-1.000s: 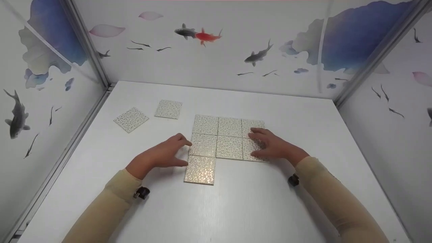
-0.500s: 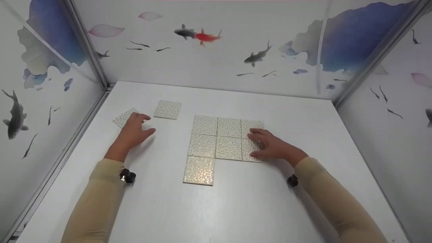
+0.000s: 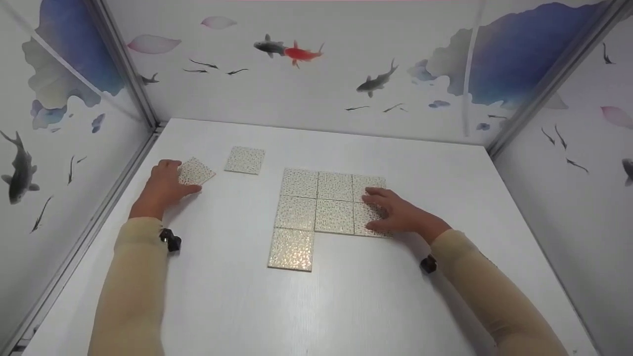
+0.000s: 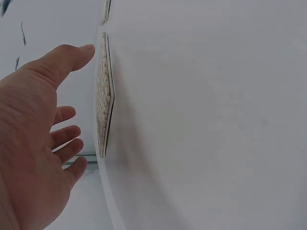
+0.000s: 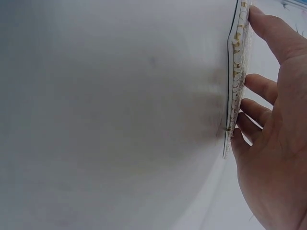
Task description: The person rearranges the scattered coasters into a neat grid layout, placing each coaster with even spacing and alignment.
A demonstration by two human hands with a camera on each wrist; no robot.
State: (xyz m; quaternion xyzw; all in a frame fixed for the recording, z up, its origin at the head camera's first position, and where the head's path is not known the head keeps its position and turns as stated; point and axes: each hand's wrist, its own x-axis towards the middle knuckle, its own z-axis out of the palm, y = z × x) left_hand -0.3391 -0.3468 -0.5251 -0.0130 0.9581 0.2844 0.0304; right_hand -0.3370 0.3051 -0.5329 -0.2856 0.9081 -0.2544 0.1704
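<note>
Square speckled tiles lie on a white table. In the head view, a turned tile (image 3: 198, 170) sits at the left, with my left hand (image 3: 160, 187) beside it, thumb and fingers spread around its near-left side. The left wrist view puts this hand (image 4: 33, 124) just above that tile (image 4: 104, 96), apparently not touching it. Another loose tile (image 3: 245, 160) lies to its right. At centre, two rows of three tiles (image 3: 335, 216) fit edge to edge, and a single tile (image 3: 291, 249) extends the left column nearer me. My right hand (image 3: 408, 212) rests its fingertips on the rightmost tiles (image 5: 238, 72).
The white table (image 3: 237, 306) is enclosed by panels printed with fish and leaves. Its back wall (image 3: 316, 99) rises behind the tiles. A small black wrist camera (image 3: 170, 241) hangs under the left sleeve, and another (image 3: 429, 264) under the right.
My left hand has left the left edge of the joined tiles and moved left to the turned tile. The right hand stays on the rightmost tiles. No tile has visibly shifted.
</note>
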